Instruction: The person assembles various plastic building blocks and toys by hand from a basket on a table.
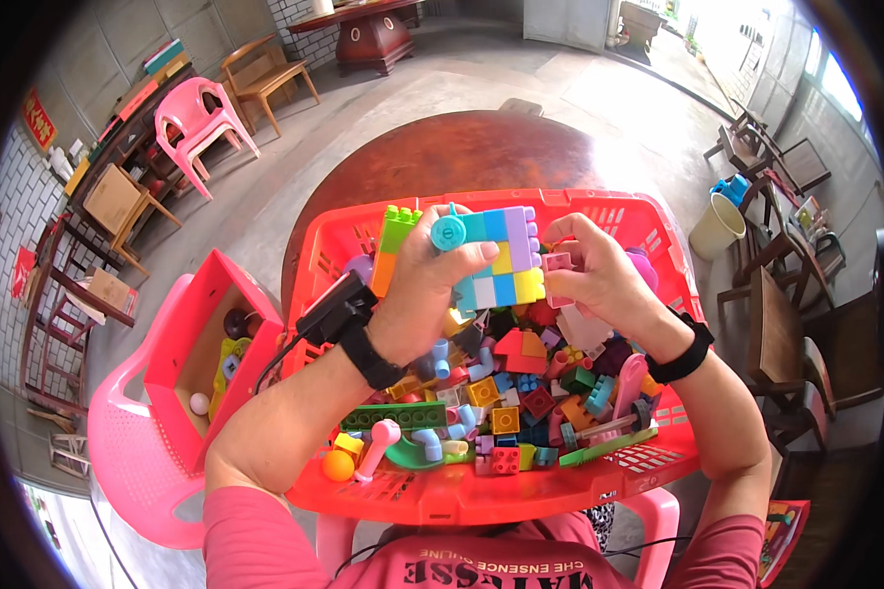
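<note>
Above a red plastic basket (442,503), my left hand (417,280) is closed around a building-block assembly (496,257) of blue, teal, white, yellow and purple bricks. A round teal piece (448,232) sits at its upper left. Green and orange bricks (395,236) show on the other side of that hand; whether they join the assembly I cannot tell. My right hand (594,270) pinches a small pink block (558,263) close to the assembly's right side. Whether the two touch is unclear. Loose toy bricks (506,393) of many colours fill the basket below.
The basket rests on a round brown table (432,147). At left, a red box (182,378) with a few toys stands on a pink plastic chair (128,442). Another pink chair (192,118) and a wooden chair (265,83) are farther back. A cream bucket (717,226) stands at right.
</note>
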